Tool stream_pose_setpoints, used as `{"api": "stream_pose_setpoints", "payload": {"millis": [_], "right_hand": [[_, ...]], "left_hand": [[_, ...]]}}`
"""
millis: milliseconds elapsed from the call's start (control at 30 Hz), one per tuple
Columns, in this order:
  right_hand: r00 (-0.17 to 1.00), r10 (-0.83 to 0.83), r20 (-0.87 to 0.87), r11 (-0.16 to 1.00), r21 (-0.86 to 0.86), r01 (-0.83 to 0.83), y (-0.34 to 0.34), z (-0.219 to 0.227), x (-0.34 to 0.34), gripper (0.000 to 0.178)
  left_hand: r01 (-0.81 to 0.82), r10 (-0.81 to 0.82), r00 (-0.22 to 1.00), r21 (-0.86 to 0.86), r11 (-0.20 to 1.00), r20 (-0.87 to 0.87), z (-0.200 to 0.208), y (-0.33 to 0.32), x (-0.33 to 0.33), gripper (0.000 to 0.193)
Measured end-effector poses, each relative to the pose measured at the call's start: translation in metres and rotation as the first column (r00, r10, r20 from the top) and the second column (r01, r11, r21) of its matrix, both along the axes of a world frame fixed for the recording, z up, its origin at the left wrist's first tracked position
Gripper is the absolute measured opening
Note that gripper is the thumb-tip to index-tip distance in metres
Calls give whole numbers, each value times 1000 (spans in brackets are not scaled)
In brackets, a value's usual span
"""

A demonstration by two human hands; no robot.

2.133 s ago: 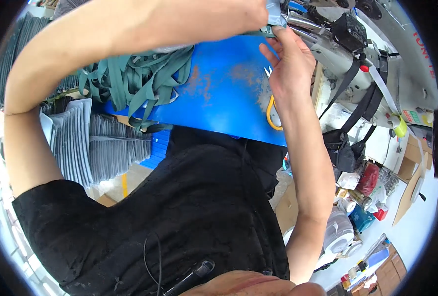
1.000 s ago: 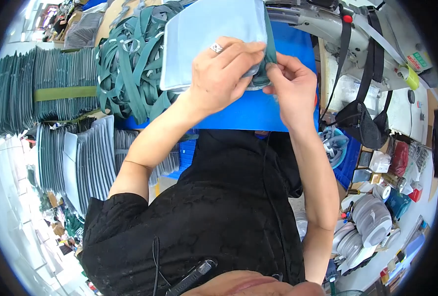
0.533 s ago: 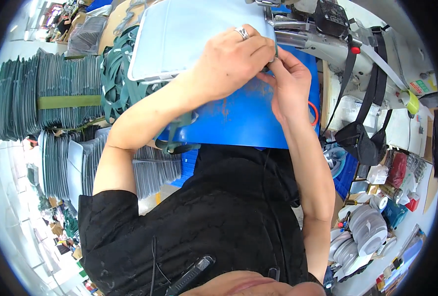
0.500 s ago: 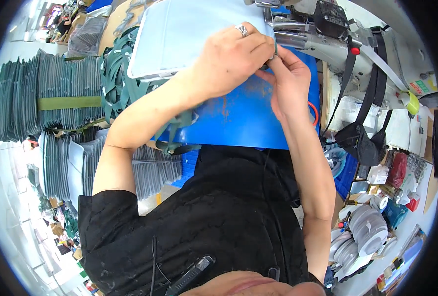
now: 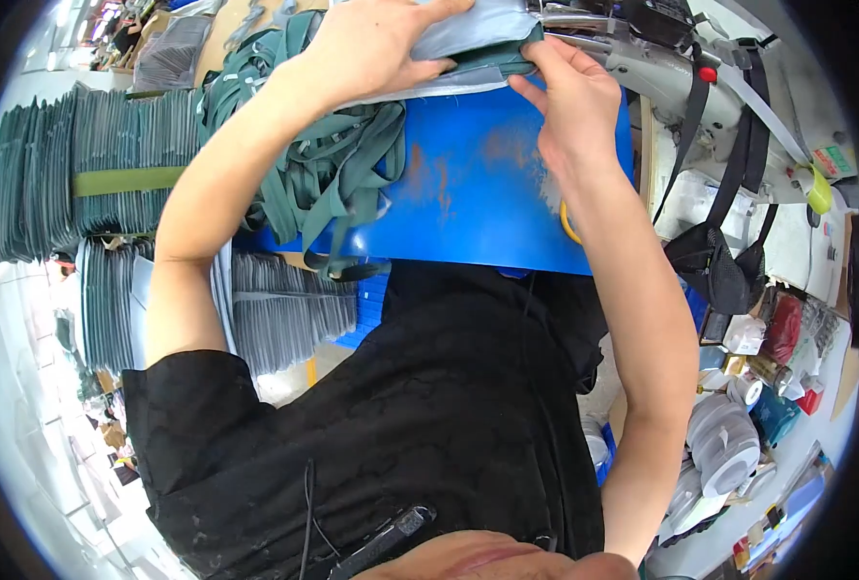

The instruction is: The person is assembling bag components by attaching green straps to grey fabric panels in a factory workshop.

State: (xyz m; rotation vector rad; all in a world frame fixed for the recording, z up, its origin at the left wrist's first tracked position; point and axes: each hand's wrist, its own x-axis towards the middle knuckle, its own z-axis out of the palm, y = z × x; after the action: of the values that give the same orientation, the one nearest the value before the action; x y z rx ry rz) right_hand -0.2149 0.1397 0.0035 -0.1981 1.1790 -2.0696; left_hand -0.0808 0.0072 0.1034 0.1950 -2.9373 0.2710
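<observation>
Nearest the camera, the person's black shirt [image 5: 420,425] fills the lower view, and both forearms reach up over the blue bench [image 5: 478,208]. Since a moment ago the grey fabric piece [image 5: 478,29] has slid further toward the sewing machine [image 5: 661,58] at the top edge, so most of it now lies out of sight; this suggests it is being fed under the machine. The left hand [image 5: 371,48] lies flat on the grey fabric piece, fingers spread and pressing it down. The right hand [image 5: 569,92] pinches the folded edge with its green strap, fingers closed on it. One heap of green straps [image 5: 323,184] lies left of the hands. Three stacks of grey pieces [image 5: 91,174] stand further left, one bound by a green band.
</observation>
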Motion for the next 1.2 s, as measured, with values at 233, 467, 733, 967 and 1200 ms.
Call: {"api": "stream_pose_setpoints", "payload": {"millis": [233, 467, 733, 967, 1200], "right_hand": [[990, -16, -142, 993, 113, 33, 2, 16, 14, 46], [963, 185, -194, 963, 230, -138, 26, 12, -7, 45], [976, 214, -24, 973, 88, -211, 26, 5, -9, 33], [989, 140, 56, 989, 36, -142, 6, 10, -1, 15], [989, 110, 102, 986, 114, -121, 9, 15, -6, 14]], "left_hand": [[300, -327, 936, -192, 935, -131, 18, 25, 2, 60], [228, -323, 937, 470, 853, 131, 47, 2, -10, 39], [348, -459, 876, 463, 815, 151, 57, -3, -29, 29], [287, -361, 878, 259, 922, 315, 63, -5, -41, 15], [331, -297, 849, -1, 944, 438, 62, 13, -48, 14]]}}
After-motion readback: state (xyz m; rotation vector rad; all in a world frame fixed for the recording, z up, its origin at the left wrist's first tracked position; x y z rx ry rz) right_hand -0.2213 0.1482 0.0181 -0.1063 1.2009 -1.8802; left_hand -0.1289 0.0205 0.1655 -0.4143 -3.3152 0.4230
